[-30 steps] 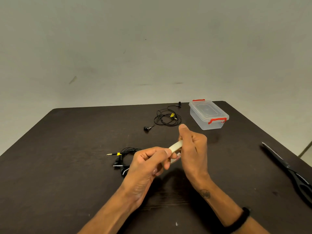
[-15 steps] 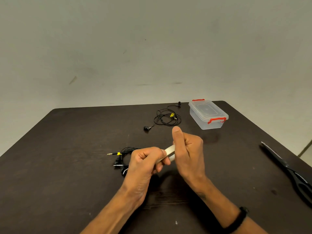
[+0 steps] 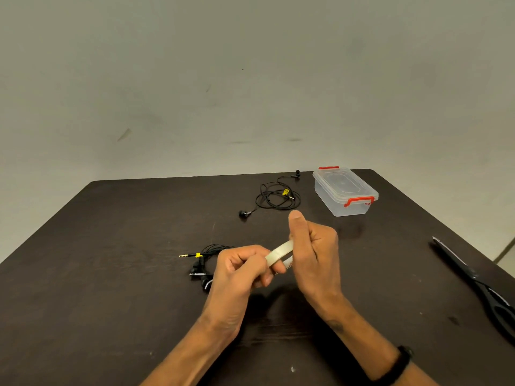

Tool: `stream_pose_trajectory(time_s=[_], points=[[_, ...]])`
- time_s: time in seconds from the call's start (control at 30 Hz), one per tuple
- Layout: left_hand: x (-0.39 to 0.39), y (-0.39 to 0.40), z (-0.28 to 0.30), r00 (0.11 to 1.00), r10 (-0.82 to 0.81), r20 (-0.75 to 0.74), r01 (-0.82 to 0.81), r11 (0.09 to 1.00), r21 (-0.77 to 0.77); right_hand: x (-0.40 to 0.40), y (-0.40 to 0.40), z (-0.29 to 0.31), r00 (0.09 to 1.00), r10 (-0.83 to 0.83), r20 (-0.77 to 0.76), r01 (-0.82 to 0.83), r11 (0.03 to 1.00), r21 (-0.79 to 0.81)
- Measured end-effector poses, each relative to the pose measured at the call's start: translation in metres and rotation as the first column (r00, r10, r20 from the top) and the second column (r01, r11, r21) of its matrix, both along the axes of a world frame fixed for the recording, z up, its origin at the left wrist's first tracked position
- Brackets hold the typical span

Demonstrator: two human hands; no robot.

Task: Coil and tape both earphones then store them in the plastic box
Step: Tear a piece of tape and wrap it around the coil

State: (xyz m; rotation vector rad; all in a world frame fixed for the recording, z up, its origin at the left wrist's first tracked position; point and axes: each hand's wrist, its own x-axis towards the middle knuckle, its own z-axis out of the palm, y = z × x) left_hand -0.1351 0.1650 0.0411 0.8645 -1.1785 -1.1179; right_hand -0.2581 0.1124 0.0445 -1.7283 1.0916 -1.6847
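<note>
both hands [image 3: 242,270] [image 3: 313,256] grip one tape roll [image 3: 279,253]; two earphones [image 3: 206,263] [image 3: 274,197], one plastic box [image 3: 345,192], one scissors [image 3: 479,285].

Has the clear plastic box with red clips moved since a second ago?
No. The clear plastic box with red clips sits by the dark table's far right corner, as before.

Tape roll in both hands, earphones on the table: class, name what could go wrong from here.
1. Both hands hold the tape roll; a pulled strip may stick to fingers or itself.
2. The far earphones lie loosely spread and may tangle when coiled.
3. The plastic box is latched shut, and the scissors lie off to the right, so cutting needs a free hand.
</note>
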Motion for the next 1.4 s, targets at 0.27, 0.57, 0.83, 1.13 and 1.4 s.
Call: stream_pose_trajectory(time_s=[0.27, 0.57, 0.83, 1.13, 1.4], points=[[-0.001, -0.003, 0.0, 0.996, 0.025, 0.087, -0.033, 0.995, 0.09, -0.002, -0.003, -0.003, 0.999, -0.023, -0.049, 0.019, 0.997, -0.069], [0.001, -0.005, 0.002, 0.96, 0.239, 0.147, -0.253, 0.963, 0.09, -0.012, -0.019, -0.003, 0.909, -0.378, -0.175, 0.289, 0.875, -0.389], [0.0, -0.002, -0.005, 0.923, 0.299, 0.241, -0.31, 0.951, 0.006, -0.013, -0.03, -0.013, 0.798, -0.547, -0.255, 0.309, 0.733, -0.606], [-0.003, -0.003, -0.007, 0.947, 0.313, 0.072, -0.321, 0.933, 0.164, -0.009, -0.026, -0.017, 0.779, -0.554, -0.294, 0.233, 0.691, -0.685], [-0.001, -0.002, -0.007, 0.909, 0.313, 0.274, -0.343, 0.937, 0.065, -0.011, -0.02, -0.02, 0.796, -0.515, -0.317, 0.205, 0.723, -0.66]])
